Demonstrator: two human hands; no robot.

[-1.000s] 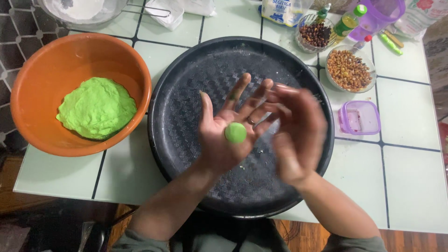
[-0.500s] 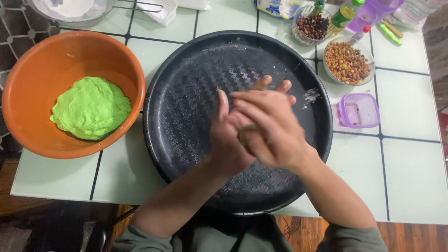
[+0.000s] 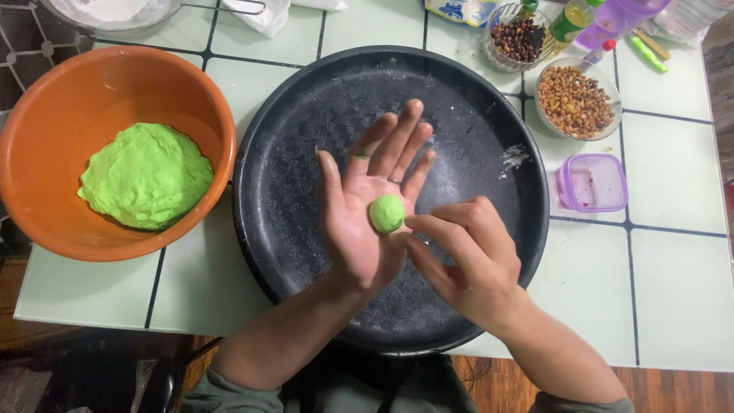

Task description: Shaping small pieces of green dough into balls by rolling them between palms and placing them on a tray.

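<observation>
Green dough ball (image 3: pixel 387 213) sits in the upturned palm of the left hand (image 3: pixel 365 205), whose fingers are spread wide and flat. Fingertips of the right hand (image 3: pixel 466 256) touch the ball's right side, the fingers curled in loosely around nothing else. Both hands hover over a large round black tray (image 3: pixel 306 115) dusted with flour. Just left of the tray, an orange bowl (image 3: pixel 69 84) holds a big lump of green dough (image 3: pixel 145 176). Beyond the tray's far right rim stand two glass bowls of nuts (image 3: pixel 577 99) and a small purple container (image 3: pixel 592 182), all on the pale tiled table (image 3: pixel 673 252).
</observation>
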